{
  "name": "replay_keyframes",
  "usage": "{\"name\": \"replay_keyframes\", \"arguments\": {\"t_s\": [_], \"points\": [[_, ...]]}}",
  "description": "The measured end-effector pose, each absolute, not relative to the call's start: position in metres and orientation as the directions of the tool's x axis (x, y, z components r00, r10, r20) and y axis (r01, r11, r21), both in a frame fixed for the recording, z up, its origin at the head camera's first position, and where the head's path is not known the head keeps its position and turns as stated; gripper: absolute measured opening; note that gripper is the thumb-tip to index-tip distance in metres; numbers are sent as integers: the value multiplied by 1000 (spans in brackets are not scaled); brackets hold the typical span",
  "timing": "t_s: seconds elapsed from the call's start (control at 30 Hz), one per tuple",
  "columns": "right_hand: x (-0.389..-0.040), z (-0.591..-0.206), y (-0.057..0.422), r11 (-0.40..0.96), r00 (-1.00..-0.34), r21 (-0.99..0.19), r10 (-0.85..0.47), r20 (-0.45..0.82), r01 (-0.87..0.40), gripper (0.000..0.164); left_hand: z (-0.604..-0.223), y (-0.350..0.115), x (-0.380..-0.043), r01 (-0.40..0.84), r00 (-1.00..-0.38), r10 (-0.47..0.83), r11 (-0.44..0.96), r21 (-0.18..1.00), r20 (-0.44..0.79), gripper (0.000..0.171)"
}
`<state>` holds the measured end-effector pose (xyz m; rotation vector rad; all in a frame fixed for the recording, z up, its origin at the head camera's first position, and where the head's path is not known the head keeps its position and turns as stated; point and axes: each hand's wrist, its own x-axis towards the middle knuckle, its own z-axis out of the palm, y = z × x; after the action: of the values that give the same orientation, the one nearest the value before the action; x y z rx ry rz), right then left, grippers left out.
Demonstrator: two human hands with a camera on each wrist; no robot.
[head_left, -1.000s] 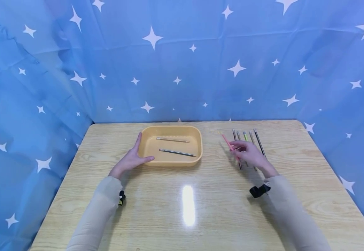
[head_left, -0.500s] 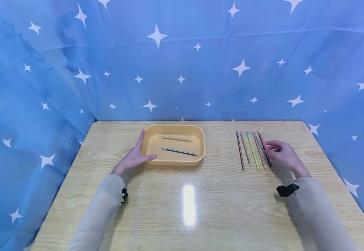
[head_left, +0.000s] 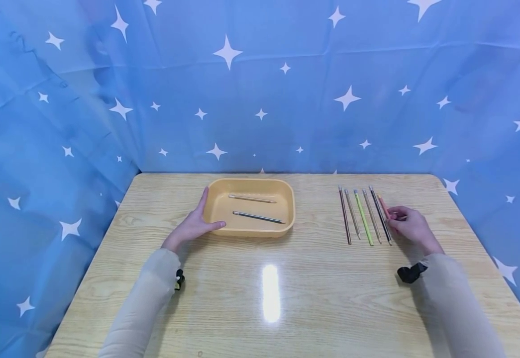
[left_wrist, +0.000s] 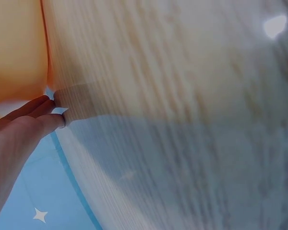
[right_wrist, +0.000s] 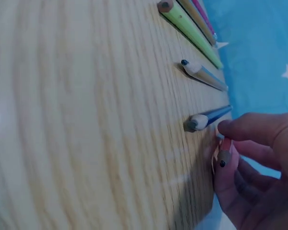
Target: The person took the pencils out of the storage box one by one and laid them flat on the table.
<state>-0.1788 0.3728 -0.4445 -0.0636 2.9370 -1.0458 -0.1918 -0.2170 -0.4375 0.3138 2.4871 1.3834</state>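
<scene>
My right hand (head_left: 409, 224) pinches a pink-red pencil (head_left: 383, 206) between thumb and fingers, at the right end of a row of pencils. In the right wrist view the sharpened tip of the held pencil (right_wrist: 224, 158) shows beside the thumb. Directly left of it lies a dark pencil (head_left: 379, 214), also seen in the right wrist view. My left hand (head_left: 192, 226) rests at the left side of a yellow-orange tray (head_left: 290, 214), thumb and fingers stretched along its near-left corner. Inside the tray lie a light wooden pencil (head_left: 252, 199) and a dark pencil (head_left: 258, 217).
The row continues leftward with a tan pencil (head_left: 371, 211), a bright green pencil (head_left: 364, 217), another tan pencil (head_left: 352, 213) and a dark red pencil (head_left: 345, 214). A blue star-patterned curtain (head_left: 260, 89) hangs behind the wooden table (head_left: 313, 288).
My right hand has carried the pink-red pencil rightward across the row, from its left end to beside the dark pencil at the right end. The left hand has stayed at the tray.
</scene>
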Motion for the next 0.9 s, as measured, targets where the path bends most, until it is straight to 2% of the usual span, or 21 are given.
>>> {"name": "replay_keyframes", "arguments": {"t_s": [0.3, 0.43, 0.6, 0.9], "points": [[-178, -442, 368, 789, -999, -614, -19, -36, 7, 39, -435, -215, -190, 41, -940, 310, 521, 853, -145, 118], [-175, -437, 362, 789, -1000, -615, -1, 15, -10, 41, -435, -216, -190, 42, -940, 311, 513, 857, -140, 119], [-176, -429, 336, 779, -989, -618, -17, 149, -107, 38, -438, -218, -192, 45, -941, 313, 495, 868, -130, 120], [-184, -421, 257, 687, -950, -665, -130, 284, -293, 31, -438, -217, -191, 39, -939, 313, 506, 862, -141, 121]]}}
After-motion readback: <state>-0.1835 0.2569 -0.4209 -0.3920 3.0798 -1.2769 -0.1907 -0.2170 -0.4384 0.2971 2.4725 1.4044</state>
